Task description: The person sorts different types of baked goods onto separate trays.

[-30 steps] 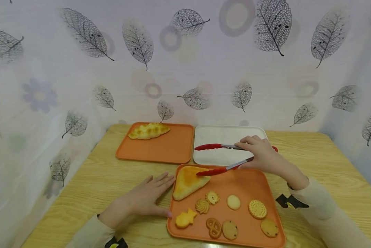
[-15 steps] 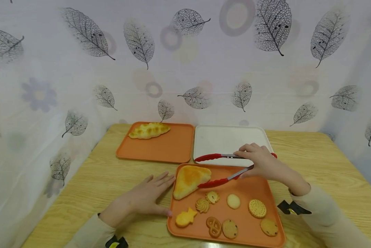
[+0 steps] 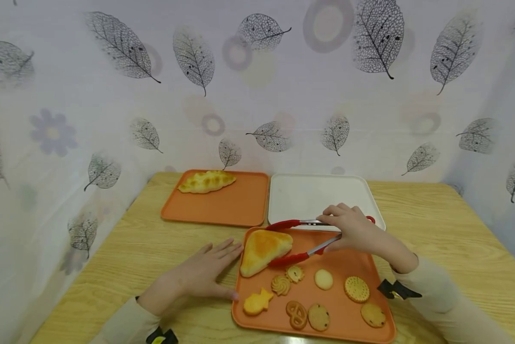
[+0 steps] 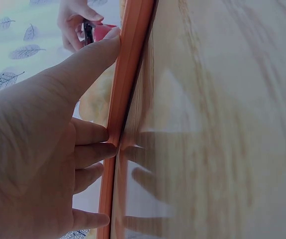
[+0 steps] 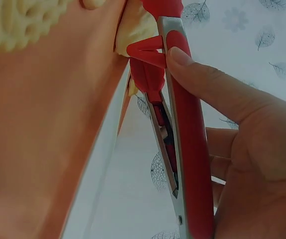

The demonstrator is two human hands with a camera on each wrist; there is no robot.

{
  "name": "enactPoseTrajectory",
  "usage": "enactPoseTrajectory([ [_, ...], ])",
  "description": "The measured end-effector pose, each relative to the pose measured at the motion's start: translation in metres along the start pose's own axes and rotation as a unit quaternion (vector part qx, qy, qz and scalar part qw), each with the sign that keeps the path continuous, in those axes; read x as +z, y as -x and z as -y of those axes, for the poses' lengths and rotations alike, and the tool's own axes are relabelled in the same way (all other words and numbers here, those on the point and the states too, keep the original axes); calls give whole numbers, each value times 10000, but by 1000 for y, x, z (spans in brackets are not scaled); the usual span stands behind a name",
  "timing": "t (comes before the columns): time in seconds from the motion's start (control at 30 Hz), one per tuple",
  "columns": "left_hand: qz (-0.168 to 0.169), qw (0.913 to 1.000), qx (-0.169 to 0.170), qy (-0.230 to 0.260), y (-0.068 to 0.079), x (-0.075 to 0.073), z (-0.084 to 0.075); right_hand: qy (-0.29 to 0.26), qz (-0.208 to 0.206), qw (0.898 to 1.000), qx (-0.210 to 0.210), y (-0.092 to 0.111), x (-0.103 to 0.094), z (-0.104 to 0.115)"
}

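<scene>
My right hand (image 3: 354,230) grips a pair of red-tipped tongs (image 3: 289,260), also large in the right wrist view, where the thumb presses the red handle (image 5: 190,149). The tongs are spread, with one tip at the near right side of a triangular bread (image 3: 263,249) and the other at its far edge. The bread lies in the far left corner of the near orange tray (image 3: 343,255). My left hand (image 3: 199,274) has its fingers extended, touching that tray's left rim; in the left wrist view the fingertips meet the orange rim (image 4: 128,64).
Several cookies share the near tray, including a pretzel (image 3: 297,315), a fish-shaped one (image 3: 258,302) and a round dotted one (image 3: 357,289). Behind stand another orange tray (image 3: 227,205) bearing a long braided bread (image 3: 207,182), and a white tray (image 3: 322,193). A leaf-patterned curtain (image 3: 257,95) hangs behind the table.
My right hand has moved toward me and slightly left with the tongs. Their near tip has gone from on top of the triangular bread to its near side. My left hand has stayed put.
</scene>
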State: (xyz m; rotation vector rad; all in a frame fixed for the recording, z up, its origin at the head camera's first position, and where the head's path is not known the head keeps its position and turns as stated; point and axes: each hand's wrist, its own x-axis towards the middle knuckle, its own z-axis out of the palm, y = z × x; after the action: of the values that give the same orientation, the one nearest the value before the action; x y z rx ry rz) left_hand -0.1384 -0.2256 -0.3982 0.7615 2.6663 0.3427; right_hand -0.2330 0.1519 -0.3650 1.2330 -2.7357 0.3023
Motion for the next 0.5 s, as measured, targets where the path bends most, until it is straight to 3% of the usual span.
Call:
enactPoseTrajectory([
  [0.5,-28,9999,-111,55,-12,1,-1,70,-202,9995,-235,-10,1,-16],
])
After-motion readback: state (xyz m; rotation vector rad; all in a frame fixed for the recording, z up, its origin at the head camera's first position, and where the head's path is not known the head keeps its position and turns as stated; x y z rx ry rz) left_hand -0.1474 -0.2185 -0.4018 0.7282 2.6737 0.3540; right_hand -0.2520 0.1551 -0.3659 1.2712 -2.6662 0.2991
